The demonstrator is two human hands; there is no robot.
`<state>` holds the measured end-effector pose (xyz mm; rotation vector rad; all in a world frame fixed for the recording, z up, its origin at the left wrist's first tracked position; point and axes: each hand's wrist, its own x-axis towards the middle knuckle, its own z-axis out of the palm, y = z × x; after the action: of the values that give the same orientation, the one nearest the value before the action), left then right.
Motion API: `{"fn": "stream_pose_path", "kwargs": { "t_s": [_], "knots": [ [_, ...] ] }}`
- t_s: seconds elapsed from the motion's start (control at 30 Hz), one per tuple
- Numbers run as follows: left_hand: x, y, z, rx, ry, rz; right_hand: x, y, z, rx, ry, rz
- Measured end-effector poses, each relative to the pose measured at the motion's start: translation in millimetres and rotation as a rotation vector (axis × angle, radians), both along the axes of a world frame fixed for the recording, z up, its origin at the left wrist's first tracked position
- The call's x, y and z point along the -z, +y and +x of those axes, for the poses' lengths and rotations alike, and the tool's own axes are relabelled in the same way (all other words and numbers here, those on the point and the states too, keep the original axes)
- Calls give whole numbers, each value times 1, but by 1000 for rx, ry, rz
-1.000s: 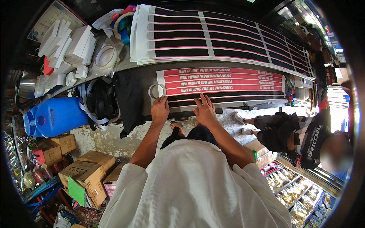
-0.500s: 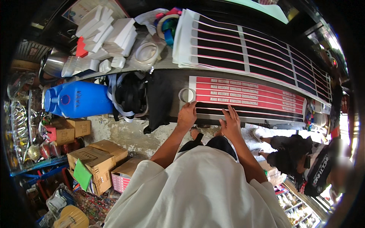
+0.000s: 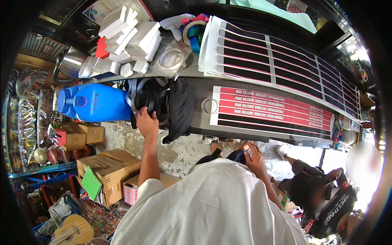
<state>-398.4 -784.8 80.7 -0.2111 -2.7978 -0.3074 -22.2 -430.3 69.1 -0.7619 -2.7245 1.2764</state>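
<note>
My left hand is at the front of a black bag with straps, fingers apart and fingertips against its dark opening. A blue plastic jerrycan lies just left of the bag. My right hand hangs in front of my body below the table edge, fingers loosely bent and apart, with nothing visible in it. On the table lies a printed sheet of red and black strips. A roll of tape rests at the sheet's left end.
A stack of black-striped sheets covers the raised back shelf. White boxes and another tape roll sit left of it. Cardboard boxes stand on the floor at left. Another person is low at the right.
My left hand has left the tape roll and sheet and moved left to the black bag. My right hand has drawn back from the sheet toward my body.
</note>
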Motion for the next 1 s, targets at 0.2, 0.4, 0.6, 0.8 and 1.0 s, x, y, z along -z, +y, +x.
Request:
{"fn": "stream_pose_path", "kwargs": {
  "t_s": [0.2, 0.4, 0.6, 0.8, 1.0],
  "knots": [
    [25, 12, 11, 17, -112, 24, 7, 1, -11, -13, 65, -14],
    [21, 13, 7, 1, -130, 72, 21, -4, -2, -62, 21, -56],
    [-10, 12, -3, -93, -283, 179, 23, -1, 0, -75, -3, -79],
    [-36, 1, -29, -39, -264, 305, 15, 2, -4, -57, -7, -104],
    [-80, -1, -67, 103, -184, 734, 14, 5, -5, -70, 25, -96]
  ]
}}
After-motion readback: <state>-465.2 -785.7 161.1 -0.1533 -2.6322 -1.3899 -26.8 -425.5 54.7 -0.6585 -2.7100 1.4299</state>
